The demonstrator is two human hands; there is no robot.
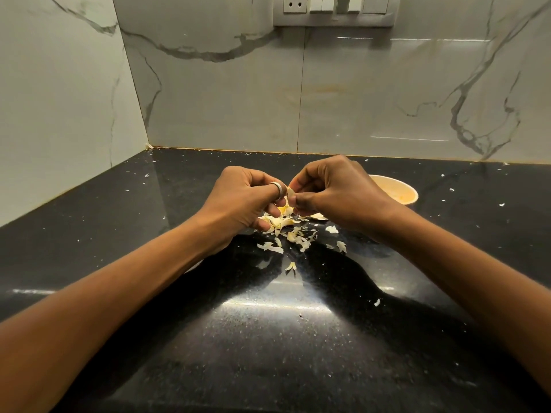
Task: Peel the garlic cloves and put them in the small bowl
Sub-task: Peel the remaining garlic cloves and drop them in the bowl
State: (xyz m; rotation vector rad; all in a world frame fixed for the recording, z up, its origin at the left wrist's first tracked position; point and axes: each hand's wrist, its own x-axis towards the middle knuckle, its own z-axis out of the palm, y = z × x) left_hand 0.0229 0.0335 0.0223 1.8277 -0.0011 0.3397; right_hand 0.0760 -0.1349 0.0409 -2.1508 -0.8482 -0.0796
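Note:
My left hand (244, 198), with a ring on one finger, and my right hand (334, 192) meet above the black counter. Between their fingertips they pinch a small pale garlic clove (289, 192); most of it is hidden by the fingers. Under the hands lies a heap of garlic skins and pieces (283, 226). The small pale bowl (399, 190) stands on the counter just behind my right hand, partly hidden by it; I cannot tell what is in it.
Loose skin flakes (341, 246) lie scattered over the black counter (268, 338). Marble-tiled walls close the counter at the back and on the left. A socket and switch panel (334, 10) sits high on the back wall.

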